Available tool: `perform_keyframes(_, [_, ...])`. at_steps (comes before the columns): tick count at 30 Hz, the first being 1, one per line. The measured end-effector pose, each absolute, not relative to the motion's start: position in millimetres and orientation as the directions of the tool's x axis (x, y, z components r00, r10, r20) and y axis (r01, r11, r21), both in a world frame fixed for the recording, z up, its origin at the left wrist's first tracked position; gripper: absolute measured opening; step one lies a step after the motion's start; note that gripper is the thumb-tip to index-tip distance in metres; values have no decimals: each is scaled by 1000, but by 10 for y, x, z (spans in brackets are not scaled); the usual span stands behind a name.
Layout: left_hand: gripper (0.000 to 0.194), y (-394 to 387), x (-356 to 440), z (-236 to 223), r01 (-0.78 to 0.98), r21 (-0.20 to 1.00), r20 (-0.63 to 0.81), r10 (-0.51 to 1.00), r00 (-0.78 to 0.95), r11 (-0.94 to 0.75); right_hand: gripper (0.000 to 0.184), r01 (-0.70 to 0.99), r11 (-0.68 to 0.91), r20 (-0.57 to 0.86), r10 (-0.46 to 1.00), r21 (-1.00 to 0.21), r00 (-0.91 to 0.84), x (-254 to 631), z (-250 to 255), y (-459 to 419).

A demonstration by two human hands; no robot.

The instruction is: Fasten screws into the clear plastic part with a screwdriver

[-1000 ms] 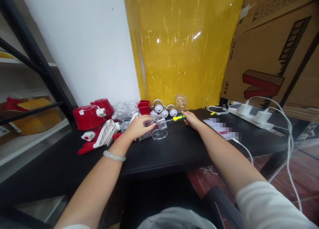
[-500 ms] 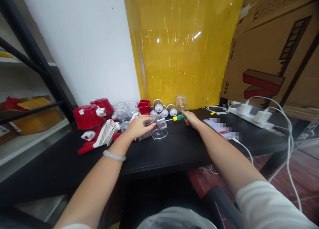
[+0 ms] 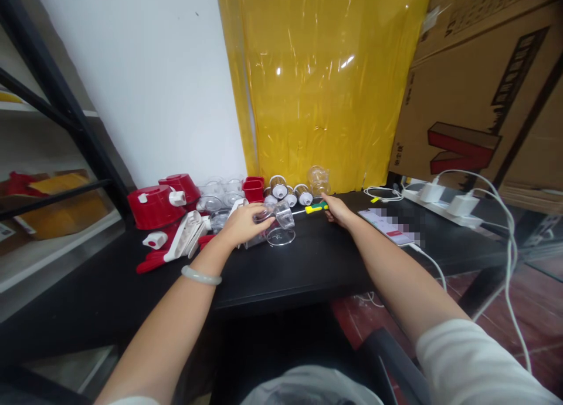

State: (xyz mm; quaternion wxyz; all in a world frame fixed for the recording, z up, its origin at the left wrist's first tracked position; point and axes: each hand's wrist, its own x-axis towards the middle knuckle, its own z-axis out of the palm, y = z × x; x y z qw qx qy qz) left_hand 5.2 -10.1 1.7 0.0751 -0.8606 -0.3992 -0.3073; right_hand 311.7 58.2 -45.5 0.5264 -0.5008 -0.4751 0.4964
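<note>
My left hand [image 3: 241,222] curls over a clear plastic part [image 3: 277,217] lying on the black table [image 3: 308,264], fingers closed on it. My right hand [image 3: 336,209] rests on the table with its fingers closed on the end of a screwdriver with a yellow and green handle [image 3: 315,208]. A clear round disc [image 3: 281,237] lies just in front of the clear part. Red plastic housings [image 3: 156,205] and a white and red part [image 3: 187,235] lie left of my left hand.
Several small clear and white parts [image 3: 290,192] and a red cup [image 3: 254,189] stand along the yellow plastic sheet [image 3: 325,82]. A phone [image 3: 389,226], a white power strip with chargers [image 3: 444,204] and cables lie to the right. Cardboard boxes [image 3: 484,88] stand behind; black shelving [image 3: 53,117] stands left.
</note>
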Motion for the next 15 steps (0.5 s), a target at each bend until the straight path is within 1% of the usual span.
perform_keyframes(3, [33,-98,51,12,731,118,588,640,494,-672,23,-46,16,13,997,-999,70,3107,-462,583])
perform_keyframes(5, [32,-98,53,13,729,120,586,641,496,-674,14,-109,26,18,998,-994,68,3088,-434,564])
perform_keyframes(8, [32,-103,57,17,729,137,587,648,486,-671,10,-222,26,12,998,-975,64,3066,-385,533])
perform_keyframes(11, [32,-105,58,18,729,144,587,651,482,-669,10,-248,-9,-22,998,-969,51,3069,-372,528])
perform_keyframes(13, [32,-104,56,16,728,135,588,646,487,-672,18,-197,-42,-51,998,-980,41,3083,-390,540])
perform_keyframes(15, [33,-102,54,12,730,131,588,645,487,-671,29,-105,-42,-47,998,-994,49,3098,-419,557])
